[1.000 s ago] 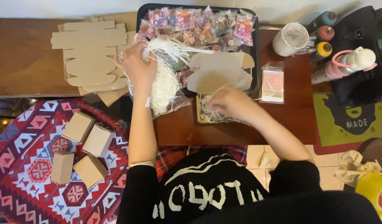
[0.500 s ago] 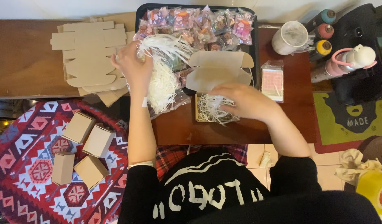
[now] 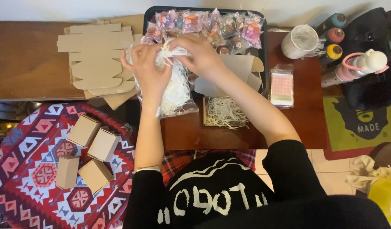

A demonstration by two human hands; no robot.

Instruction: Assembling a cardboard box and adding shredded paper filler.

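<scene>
- Left grip (image 3: 149, 68) and right grip (image 3: 200, 54) both pinch white paper shred (image 3: 173, 51) at the mouth of a clear bag (image 3: 175, 91).
- Just beside it on the desk (image 3: 308, 121), an open kraft box (image 3: 224, 112) holds shred.
- Four closed boxes (image 3: 86, 152) sit on a patterned cushion (image 3: 21, 169).

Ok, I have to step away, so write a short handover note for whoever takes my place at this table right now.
Left hand: grips the clear bag of white paper shred.
Right hand: pinches a tuft of shred at the bag's mouth.
Open box: on the table before the person, partly lined with shred.
Done: four closed boxes sit on the patterned cushion.
Left: flat box blanks are unfolded; wrapped treats fill the black tray; none are in the open box.
</scene>
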